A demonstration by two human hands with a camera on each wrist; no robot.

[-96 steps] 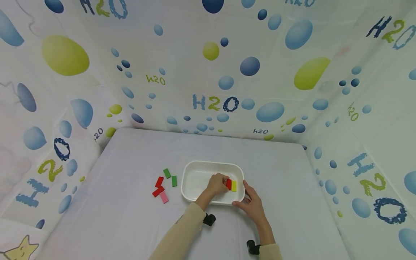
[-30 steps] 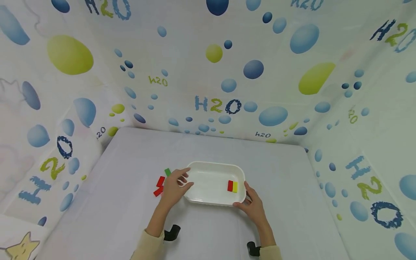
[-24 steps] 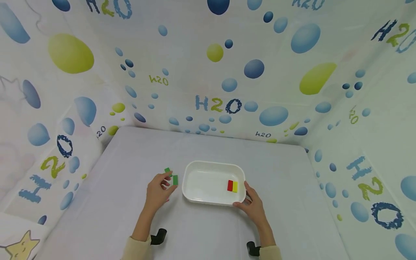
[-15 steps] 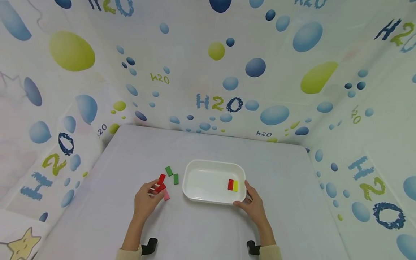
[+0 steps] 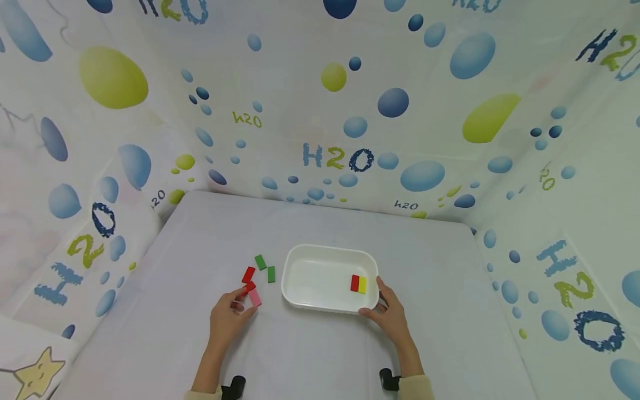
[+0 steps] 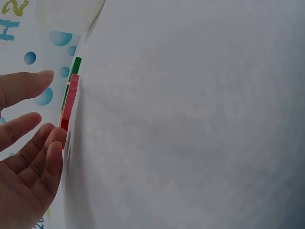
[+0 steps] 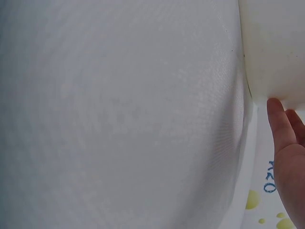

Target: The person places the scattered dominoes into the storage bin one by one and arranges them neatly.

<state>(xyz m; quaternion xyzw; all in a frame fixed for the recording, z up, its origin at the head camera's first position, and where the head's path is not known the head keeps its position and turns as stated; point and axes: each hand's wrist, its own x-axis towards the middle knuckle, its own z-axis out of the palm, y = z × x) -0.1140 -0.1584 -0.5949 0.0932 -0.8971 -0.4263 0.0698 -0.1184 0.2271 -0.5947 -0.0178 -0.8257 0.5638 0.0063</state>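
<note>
Pink block [image 5: 255, 297] flat on the worktop [image 5: 320, 222], to the left of the tray [image 5: 310, 278], far end close against a red block [image 5: 249, 286] (touching or slightly overlapping, impossible to tell). Right beside both, left hand [image 5: 227, 319] with thumb and fingers spread, gripping nothing; thumb tip near the pink block's near end, forefinger tip by the red. Step in hand, by the look of it: picking up one of this pair. For a tidy pick, choose one block, pinch across its edges, curl the spare fingers away from its neighbour, then lift straight up rather than drag.

Just beyond, a second red block [image 5: 248, 274], then a green block [image 5: 260, 262] and another green block [image 5: 271, 274]; best not to brush against any with the knuckles.

Farther right, inside the tray near its right end, a third red block [image 5: 355, 283] and a yellow block [image 5: 362, 285], side by side. At the tray's near right corner, right hand [image 5: 391, 316] gripping with thumb and fingers: firm enough to steady, preferably without tilting. Behind everything, a printed sheet [image 5: 290, 78].
</note>
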